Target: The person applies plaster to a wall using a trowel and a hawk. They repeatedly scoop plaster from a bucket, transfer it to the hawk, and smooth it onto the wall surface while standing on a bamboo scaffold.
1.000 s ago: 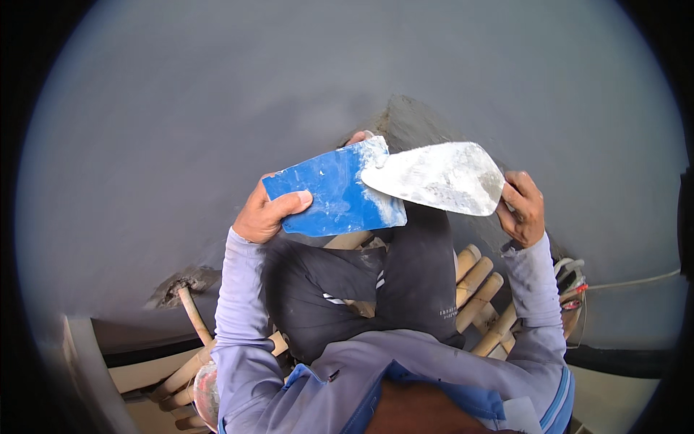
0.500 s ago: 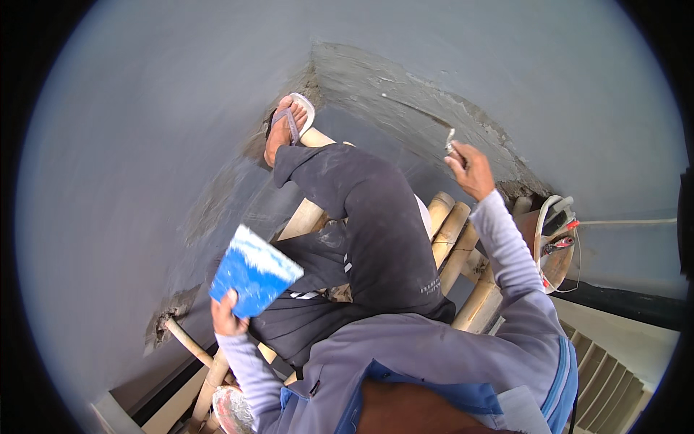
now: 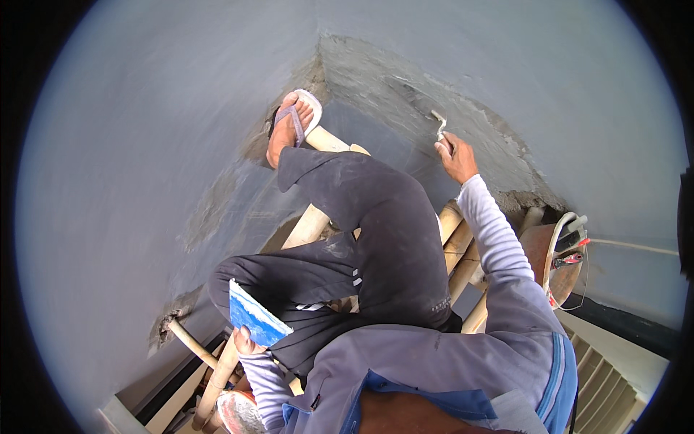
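Note:
My right hand (image 3: 457, 159) is closed around the handle of a trowel (image 3: 440, 124) with a bent metal neck. Its blade is at the damp grey plaster patch (image 3: 376, 76) on the right-hand wall, seen too edge-on to make out fully. Low at the left, my left hand (image 3: 247, 341) grips a flat blue board (image 3: 253, 318), tilted over my bent leg. White paste coats the board's upper edge.
Bamboo poles (image 3: 307, 226) form the platform under me. At the right stands a bucket (image 3: 538, 249) holding tools, one with a red handle (image 3: 567, 260). A paste-smeared container (image 3: 240, 414) is at lower left. My sandalled foot (image 3: 293, 123) rests near the wall corner.
My right hand has moved slightly left and down with the trowel, whose blade has turned more edge-on. The blue board has come lower and tipped flatter in my left hand.

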`<state>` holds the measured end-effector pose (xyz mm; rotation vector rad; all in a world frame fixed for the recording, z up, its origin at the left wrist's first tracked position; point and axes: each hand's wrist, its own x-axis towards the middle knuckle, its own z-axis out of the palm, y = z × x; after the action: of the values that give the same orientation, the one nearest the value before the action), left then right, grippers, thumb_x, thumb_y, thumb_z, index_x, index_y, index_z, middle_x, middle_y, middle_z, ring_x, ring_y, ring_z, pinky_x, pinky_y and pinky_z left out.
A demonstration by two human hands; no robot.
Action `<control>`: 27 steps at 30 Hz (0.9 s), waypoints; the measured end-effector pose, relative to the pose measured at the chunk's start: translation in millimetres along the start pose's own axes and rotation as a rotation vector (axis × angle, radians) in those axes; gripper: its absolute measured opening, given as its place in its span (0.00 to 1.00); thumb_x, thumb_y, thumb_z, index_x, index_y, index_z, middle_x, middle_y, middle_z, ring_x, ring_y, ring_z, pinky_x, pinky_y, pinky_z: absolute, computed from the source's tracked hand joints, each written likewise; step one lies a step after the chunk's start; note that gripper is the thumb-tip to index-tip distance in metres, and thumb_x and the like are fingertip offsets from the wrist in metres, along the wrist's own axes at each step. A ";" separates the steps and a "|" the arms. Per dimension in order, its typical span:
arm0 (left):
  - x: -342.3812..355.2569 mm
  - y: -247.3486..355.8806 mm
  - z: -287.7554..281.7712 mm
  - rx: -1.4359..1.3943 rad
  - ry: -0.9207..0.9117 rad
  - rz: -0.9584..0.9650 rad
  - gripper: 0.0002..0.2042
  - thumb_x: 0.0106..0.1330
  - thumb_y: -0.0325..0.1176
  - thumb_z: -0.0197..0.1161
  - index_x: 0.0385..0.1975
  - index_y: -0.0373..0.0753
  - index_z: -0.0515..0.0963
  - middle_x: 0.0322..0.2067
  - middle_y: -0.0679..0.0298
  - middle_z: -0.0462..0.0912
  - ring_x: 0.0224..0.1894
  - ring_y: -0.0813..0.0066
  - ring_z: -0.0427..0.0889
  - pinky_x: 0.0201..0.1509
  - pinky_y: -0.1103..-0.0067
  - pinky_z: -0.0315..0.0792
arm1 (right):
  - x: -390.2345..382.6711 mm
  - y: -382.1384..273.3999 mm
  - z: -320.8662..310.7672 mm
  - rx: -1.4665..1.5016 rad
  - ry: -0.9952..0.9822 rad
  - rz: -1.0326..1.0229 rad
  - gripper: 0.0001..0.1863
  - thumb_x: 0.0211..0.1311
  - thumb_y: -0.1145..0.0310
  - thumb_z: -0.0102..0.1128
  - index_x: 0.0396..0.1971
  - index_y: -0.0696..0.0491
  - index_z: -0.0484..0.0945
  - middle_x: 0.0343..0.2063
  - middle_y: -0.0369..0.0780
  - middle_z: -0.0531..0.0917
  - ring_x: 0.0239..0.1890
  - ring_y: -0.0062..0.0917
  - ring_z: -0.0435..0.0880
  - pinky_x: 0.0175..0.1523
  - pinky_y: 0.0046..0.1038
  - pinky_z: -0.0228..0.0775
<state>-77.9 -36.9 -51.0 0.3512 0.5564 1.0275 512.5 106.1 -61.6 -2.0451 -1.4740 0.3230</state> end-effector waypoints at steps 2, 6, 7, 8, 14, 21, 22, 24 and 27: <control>-3.6 -6.0 -8.8 0.064 0.097 0.071 0.23 0.62 0.41 0.60 0.53 0.36 0.66 0.43 0.51 0.78 0.38 0.59 0.82 0.23 0.72 0.78 | 1.0 -5.8 -6.9 0.017 -0.026 0.077 0.19 0.54 0.62 0.56 0.42 0.60 0.76 0.36 0.54 0.79 0.40 0.48 0.78 0.46 0.36 0.69; -8.1 -5.3 -15.9 0.044 0.119 0.028 0.24 0.61 0.42 0.60 0.53 0.35 0.67 0.39 0.50 0.79 0.30 0.63 0.82 0.16 0.80 0.71 | -23.4 22.4 -13.8 0.000 0.086 0.060 0.19 0.55 0.62 0.56 0.43 0.60 0.76 0.37 0.53 0.80 0.41 0.46 0.79 0.47 0.34 0.69; -9.9 -5.6 -18.5 0.057 0.123 0.034 0.24 0.61 0.42 0.60 0.53 0.35 0.67 0.39 0.50 0.79 0.29 0.63 0.82 0.16 0.80 0.71 | -39.4 23.8 -19.9 -0.019 0.108 0.075 0.19 0.55 0.62 0.56 0.43 0.60 0.76 0.37 0.53 0.80 0.41 0.46 0.79 0.48 0.34 0.69; -9.6 -6.9 -22.3 0.061 0.114 0.036 0.24 0.61 0.43 0.60 0.53 0.36 0.67 0.39 0.51 0.79 0.29 0.63 0.82 0.15 0.80 0.70 | -50.4 24.3 -24.8 -0.038 0.137 0.092 0.19 0.55 0.63 0.56 0.43 0.60 0.76 0.38 0.53 0.80 0.42 0.46 0.79 0.48 0.34 0.69; -1.0 3.7 -18.6 0.003 0.029 -0.074 0.25 0.62 0.43 0.59 0.56 0.39 0.65 0.44 0.52 0.78 0.36 0.58 0.82 0.26 0.69 0.77 | -54.7 9.1 -10.0 -0.038 0.066 0.004 0.18 0.55 0.63 0.56 0.43 0.59 0.76 0.39 0.52 0.79 0.43 0.46 0.77 0.48 0.38 0.68; 2.8 4.4 -1.5 -0.027 0.012 -0.077 0.23 0.61 0.40 0.61 0.53 0.37 0.68 0.46 0.53 0.78 0.49 0.57 0.78 0.44 0.58 0.78 | -6.1 3.6 32.0 -0.088 -0.014 0.068 0.17 0.56 0.63 0.55 0.44 0.55 0.74 0.35 0.51 0.78 0.40 0.47 0.76 0.44 0.42 0.67; 5.8 4.8 -0.2 -0.050 0.000 -0.078 0.22 0.61 0.38 0.61 0.53 0.37 0.68 0.46 0.53 0.78 0.48 0.58 0.78 0.45 0.59 0.78 | -4.6 6.8 30.4 -0.079 0.023 0.071 0.17 0.55 0.62 0.55 0.44 0.55 0.74 0.35 0.52 0.78 0.40 0.47 0.76 0.44 0.42 0.67; 7.8 6.4 -0.1 -0.076 0.008 -0.097 0.22 0.60 0.38 0.61 0.53 0.36 0.68 0.46 0.51 0.77 0.48 0.56 0.78 0.45 0.60 0.78 | -3.5 8.5 26.5 -0.063 0.074 0.073 0.18 0.55 0.62 0.55 0.44 0.55 0.75 0.35 0.52 0.78 0.40 0.48 0.77 0.45 0.42 0.67; 9.3 6.4 -3.3 -0.074 0.000 -0.090 0.22 0.61 0.38 0.61 0.53 0.36 0.68 0.46 0.48 0.77 0.48 0.54 0.78 0.45 0.59 0.78 | -5.3 -1.7 0.8 -0.043 0.075 0.086 0.20 0.56 0.61 0.55 0.45 0.57 0.75 0.36 0.53 0.79 0.40 0.49 0.77 0.47 0.40 0.67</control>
<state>-80.6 -25.6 -52.8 0.2581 0.5284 0.9587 508.8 101.8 -62.0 -2.1349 -1.3615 0.2482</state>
